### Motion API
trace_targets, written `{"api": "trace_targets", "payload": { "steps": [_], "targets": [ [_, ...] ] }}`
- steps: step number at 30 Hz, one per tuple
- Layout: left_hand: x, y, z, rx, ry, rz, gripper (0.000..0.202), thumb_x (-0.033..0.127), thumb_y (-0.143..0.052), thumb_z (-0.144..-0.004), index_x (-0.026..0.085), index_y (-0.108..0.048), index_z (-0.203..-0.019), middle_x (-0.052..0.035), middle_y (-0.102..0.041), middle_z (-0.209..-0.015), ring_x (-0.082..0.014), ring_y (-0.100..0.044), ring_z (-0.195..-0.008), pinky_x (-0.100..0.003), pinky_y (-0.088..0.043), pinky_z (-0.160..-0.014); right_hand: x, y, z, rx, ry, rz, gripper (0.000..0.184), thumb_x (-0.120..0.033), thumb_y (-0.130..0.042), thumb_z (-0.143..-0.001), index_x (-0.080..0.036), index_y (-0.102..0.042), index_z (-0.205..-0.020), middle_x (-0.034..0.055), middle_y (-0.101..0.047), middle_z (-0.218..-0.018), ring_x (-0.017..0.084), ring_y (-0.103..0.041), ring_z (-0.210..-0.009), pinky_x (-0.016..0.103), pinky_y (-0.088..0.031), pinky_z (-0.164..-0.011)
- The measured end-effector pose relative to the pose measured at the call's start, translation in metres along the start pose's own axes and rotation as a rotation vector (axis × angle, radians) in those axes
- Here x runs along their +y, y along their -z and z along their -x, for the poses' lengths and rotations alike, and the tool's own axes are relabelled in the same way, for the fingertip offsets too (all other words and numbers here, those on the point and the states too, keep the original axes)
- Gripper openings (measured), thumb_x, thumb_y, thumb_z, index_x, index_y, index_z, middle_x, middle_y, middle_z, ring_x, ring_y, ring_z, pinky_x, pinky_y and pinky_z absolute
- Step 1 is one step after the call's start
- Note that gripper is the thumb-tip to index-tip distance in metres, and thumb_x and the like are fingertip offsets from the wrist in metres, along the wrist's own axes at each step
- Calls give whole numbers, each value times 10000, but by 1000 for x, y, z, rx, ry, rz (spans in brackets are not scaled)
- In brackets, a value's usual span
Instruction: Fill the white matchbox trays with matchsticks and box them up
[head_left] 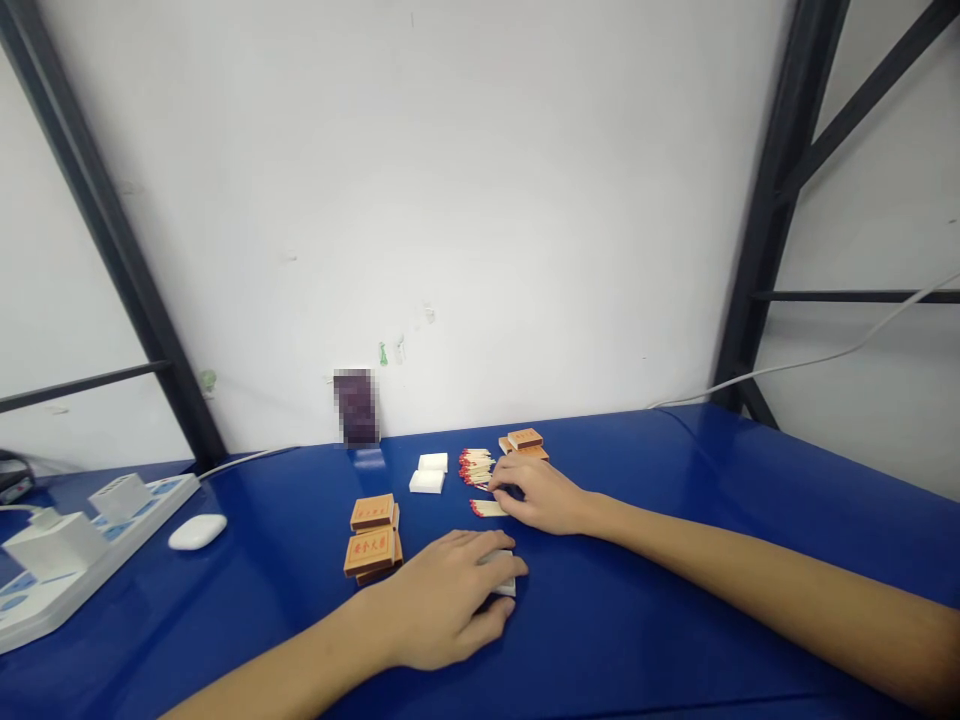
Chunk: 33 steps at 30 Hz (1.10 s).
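Observation:
My left hand (450,598) is closed around a small white matchbox tray (507,585), which its fingers partly cover. Beyond it, my right hand (546,494) reaches in from the right, thumb and forefinger pinched at the near edge of a pile of red-tipped matches (475,464). A match end shows at those fingertips; the rest of it is hidden. Just below the pinch lies a short row of matches (487,508), its right end covered by the hand. Two white trays (427,482) sit side by side left of the pile.
Orange matchboxes (370,551) are stacked left of my left hand, and more matchboxes (525,438) lie behind my right hand. A white power strip (82,602) with plugs and a rounded white case (198,532) occupy the blue table's (637,620) left side. A dark pixelated object (357,408) stands against the wall.

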<state>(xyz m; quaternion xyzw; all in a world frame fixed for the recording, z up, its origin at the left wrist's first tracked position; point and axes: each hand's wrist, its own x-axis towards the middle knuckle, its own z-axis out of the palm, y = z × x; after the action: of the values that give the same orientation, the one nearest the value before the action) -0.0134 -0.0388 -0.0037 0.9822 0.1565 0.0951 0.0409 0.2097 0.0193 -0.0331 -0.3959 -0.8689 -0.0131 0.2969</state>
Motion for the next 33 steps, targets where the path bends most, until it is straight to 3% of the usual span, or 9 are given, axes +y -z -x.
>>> {"api": "trace_targets", "payload": {
  "steps": [5,15,25,28,33],
  "targets": [
    [-1,0,-1,-18,18,-6,338,231,-475,-945,228,-520,-1280,-81,-563,-1297,-243,-567,-1169,-378,-452,-1015,-1,2,0,-72,-2,33,207,-164,-516,-879,-190,-713,-937,67,-681,-917,209,-606,-870,330,-461,-769],
    [-2,-1,-2,-38,3,-6,336,225,-467,-945,214,-514,-1278,-87,-556,-1298,-240,-565,-1166,-390,-441,-1017,6,-2,1,-97,57,-48,291,-212,-522,-907,-190,-686,-1146,95,-672,-1189,243,-617,-1088,399,-466,-953],
    [-4,-4,-2,-20,-16,-14,334,230,-471,-946,204,-523,-1275,-100,-559,-1297,-245,-564,-1176,-385,-438,-1021,1,2,0,-98,146,-84,225,-177,-504,-911,-199,-725,-952,70,-726,-1009,214,-644,-964,347,-490,-868],
    [-4,-4,-1,-20,-15,-16,326,239,-466,-953,196,-526,-1271,-104,-552,-1307,-245,-559,-1184,-387,-426,-1040,0,5,0,-113,127,-105,218,-191,-505,-912,-190,-710,-984,67,-723,-962,206,-644,-902,336,-494,-811],
    [-2,-3,0,-11,-18,-11,305,246,-459,-959,197,-533,-1251,-99,-563,-1275,-240,-563,-1162,-382,-428,-1029,1,5,2,-119,86,-116,254,-249,-571,-886,-207,-682,-1111,64,-710,-1051,213,-641,-955,341,-487,-842]
  ]
}}
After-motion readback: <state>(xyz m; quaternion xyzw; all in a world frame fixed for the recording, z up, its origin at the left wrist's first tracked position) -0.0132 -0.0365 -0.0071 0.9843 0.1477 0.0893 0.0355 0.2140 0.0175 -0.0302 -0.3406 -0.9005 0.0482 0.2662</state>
